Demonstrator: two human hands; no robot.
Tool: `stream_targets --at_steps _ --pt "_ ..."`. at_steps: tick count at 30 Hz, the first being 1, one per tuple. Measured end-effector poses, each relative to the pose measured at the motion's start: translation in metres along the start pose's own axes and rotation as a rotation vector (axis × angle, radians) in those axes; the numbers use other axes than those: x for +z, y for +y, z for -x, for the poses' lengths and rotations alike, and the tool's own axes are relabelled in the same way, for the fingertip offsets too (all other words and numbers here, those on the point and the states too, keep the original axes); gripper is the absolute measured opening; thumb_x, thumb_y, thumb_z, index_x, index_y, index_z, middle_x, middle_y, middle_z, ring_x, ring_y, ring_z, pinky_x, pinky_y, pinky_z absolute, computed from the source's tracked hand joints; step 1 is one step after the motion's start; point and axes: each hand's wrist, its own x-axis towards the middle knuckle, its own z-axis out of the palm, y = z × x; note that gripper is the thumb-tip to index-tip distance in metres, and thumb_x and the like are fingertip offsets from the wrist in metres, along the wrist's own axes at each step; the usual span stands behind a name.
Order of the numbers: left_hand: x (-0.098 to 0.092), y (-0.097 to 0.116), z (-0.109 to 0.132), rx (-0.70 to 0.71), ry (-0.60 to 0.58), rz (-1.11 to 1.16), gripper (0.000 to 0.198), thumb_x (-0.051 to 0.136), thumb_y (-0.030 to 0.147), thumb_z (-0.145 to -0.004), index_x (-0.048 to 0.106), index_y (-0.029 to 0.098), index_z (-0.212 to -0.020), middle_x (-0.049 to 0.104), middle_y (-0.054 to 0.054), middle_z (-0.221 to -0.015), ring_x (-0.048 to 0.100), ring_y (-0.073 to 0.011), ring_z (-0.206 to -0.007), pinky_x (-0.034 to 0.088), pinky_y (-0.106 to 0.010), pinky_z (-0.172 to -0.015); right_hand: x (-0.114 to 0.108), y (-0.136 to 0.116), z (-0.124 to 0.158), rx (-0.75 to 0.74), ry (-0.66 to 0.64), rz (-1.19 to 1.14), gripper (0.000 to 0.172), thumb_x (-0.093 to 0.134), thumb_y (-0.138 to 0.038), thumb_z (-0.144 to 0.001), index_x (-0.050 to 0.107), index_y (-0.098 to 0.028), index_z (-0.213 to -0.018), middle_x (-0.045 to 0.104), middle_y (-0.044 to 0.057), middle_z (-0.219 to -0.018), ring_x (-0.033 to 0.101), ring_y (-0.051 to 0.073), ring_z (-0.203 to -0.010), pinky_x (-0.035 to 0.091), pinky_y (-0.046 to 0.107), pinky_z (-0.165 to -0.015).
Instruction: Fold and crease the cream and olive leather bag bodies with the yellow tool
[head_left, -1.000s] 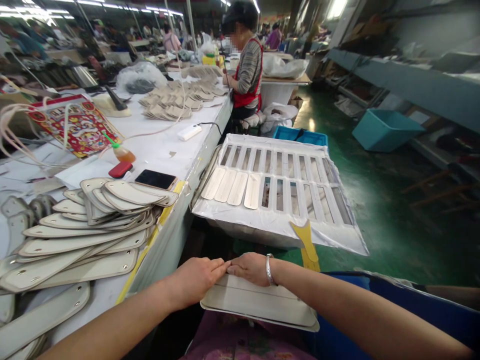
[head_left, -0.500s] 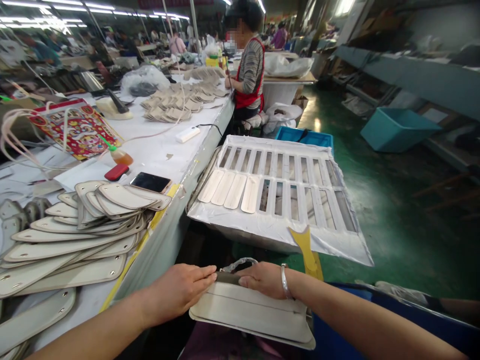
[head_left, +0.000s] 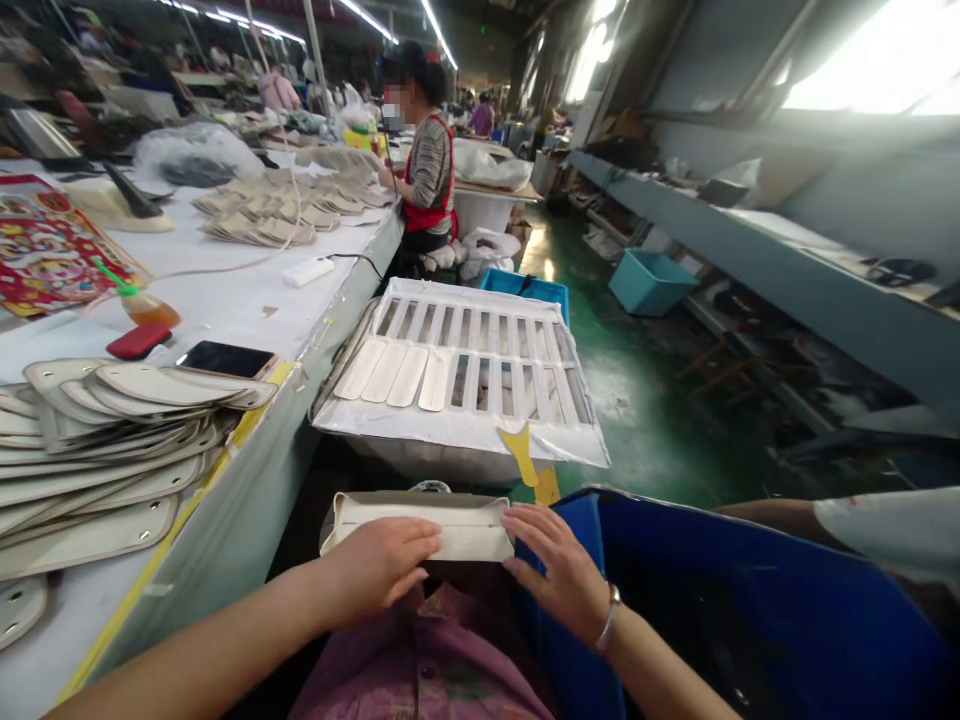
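Note:
A cream leather panel [head_left: 450, 525] with a stitched slot lies across my lap over purple clothing. My left hand [head_left: 382, 565] rests on its near left part, fingers stretched flat and together. My right hand [head_left: 559, 570], with a silver bracelet on the wrist, touches the panel's right end with fingers spread. Neither hand is closed round the panel.
A white slotted rack [head_left: 465, 440] holding several cream strips stands just ahead. A stack of cream leather pieces [head_left: 112, 430] lies on the white table [head_left: 225, 290] at left, by a phone [head_left: 225, 358]. A blue bin [head_left: 712, 600] sits at right. A person in a red apron [head_left: 427, 170] works farther along.
The view has swung right. The cream panel now sits farther from me on my lap, turned end-on, and both hands have moved apart to its near edge and right end.

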Motion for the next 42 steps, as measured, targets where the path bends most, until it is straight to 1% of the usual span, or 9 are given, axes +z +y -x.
stream_targets --at_steps 3,6,9,13,18,23,28,34,42 --pt "0.026 0.023 -0.013 -0.013 0.078 -0.034 0.027 0.052 0.018 -0.082 0.057 0.015 -0.109 0.063 -0.009 -0.112 0.057 -0.0212 -0.104 0.046 -0.035 -0.092 0.029 -0.016 0.026 0.001 0.199 0.065 0.025 0.057 -0.024 -0.082 0.059 -0.020 -0.106 0.059 0.009 -0.114 0.048 0.023 -0.113 0.038 0.046 -0.098" --pt "0.040 0.030 -0.014 -0.022 0.174 -0.079 0.022 0.047 0.017 -0.086 0.059 0.015 -0.104 0.064 -0.009 -0.109 0.057 -0.0211 -0.103 0.046 -0.037 -0.091 0.046 -0.018 0.031 -0.006 0.311 0.060 0.014 0.055 -0.017 -0.082 0.063 -0.022 -0.092 0.063 0.006 -0.106 0.051 0.020 -0.110 0.039 0.045 -0.098" --pt "0.043 0.032 -0.010 -0.018 0.210 -0.107 0.024 0.045 0.017 -0.087 0.059 0.015 -0.106 0.063 -0.009 -0.111 0.055 -0.0210 -0.107 0.045 -0.037 -0.094 0.044 -0.016 0.028 -0.033 0.296 0.047 0.014 0.055 -0.017 -0.082 0.065 -0.023 -0.089 0.065 0.003 -0.102 0.051 0.019 -0.109 0.037 0.044 -0.099" --pt "0.043 0.036 -0.010 -0.074 0.167 -0.137 0.025 0.047 0.015 -0.086 0.059 0.015 -0.107 0.062 -0.008 -0.113 0.054 -0.0219 -0.108 0.044 -0.038 -0.096 0.037 -0.022 0.023 -0.006 0.254 0.059 0.014 0.053 -0.017 -0.083 0.065 -0.024 -0.085 0.066 0.001 -0.102 0.050 0.018 -0.111 0.032 0.044 -0.103" --pt "0.046 0.043 -0.016 -0.160 0.210 -0.132 0.031 0.050 0.018 -0.085 0.054 0.014 -0.115 0.063 -0.010 -0.110 0.057 -0.0228 -0.102 0.046 -0.040 -0.091 0.039 -0.030 0.023 -0.005 0.280 0.099 0.018 0.051 -0.014 -0.084 0.065 -0.025 -0.087 0.067 -0.002 -0.102 0.050 0.018 -0.112 0.027 0.044 -0.106" --pt "0.048 0.046 -0.015 -0.156 0.247 -0.132 0.019 0.044 0.020 -0.088 0.061 0.017 -0.094 0.062 -0.007 -0.108 0.055 -0.0224 -0.104 0.043 -0.041 -0.094 0.038 -0.027 0.027 0.019 0.261 0.074 0.013 0.055 -0.019 -0.083 0.066 -0.026 -0.086 0.067 -0.002 -0.102 0.050 0.019 -0.111 0.028 0.044 -0.105" --pt "0.053 0.045 -0.013 -0.142 0.266 -0.119 0.021 0.042 0.018 -0.089 0.062 0.016 -0.095 0.063 -0.007 -0.109 0.053 -0.0229 -0.106 0.041 -0.042 -0.096 0.039 -0.032 0.026 0.100 0.292 0.067 0.012 0.055 -0.021 -0.082 0.066 -0.024 -0.079 0.066 0.000 -0.101 0.050 0.020 -0.111 0.027 0.046 -0.104" --pt "0.055 0.053 -0.021 -0.322 0.339 -0.037 0.017 0.048 0.017 -0.084 0.062 0.018 -0.093 0.064 -0.005 -0.101 0.053 -0.0217 -0.101 0.042 -0.040 -0.092 0.047 -0.046 0.020 0.147 0.309 0.197 0.020 0.051 -0.016 -0.083 0.062 -0.022 -0.067 0.062 0.000 -0.112 0.040 0.022 -0.122 0.020 0.047 -0.108" --pt "0.040 0.057 -0.036 -0.538 0.193 -0.012 0.006 0.054 0.021 -0.080 0.058 0.018 -0.076 0.059 -0.005 -0.098 0.050 -0.0216 -0.094 0.041 -0.037 -0.080 0.050 -0.053 0.018 0.294 0.288 0.264 0.015 0.053 -0.020 -0.080 0.060 -0.021 -0.067 0.046 0.003 -0.132 0.025 0.028 -0.131 0.021 0.051 -0.105"
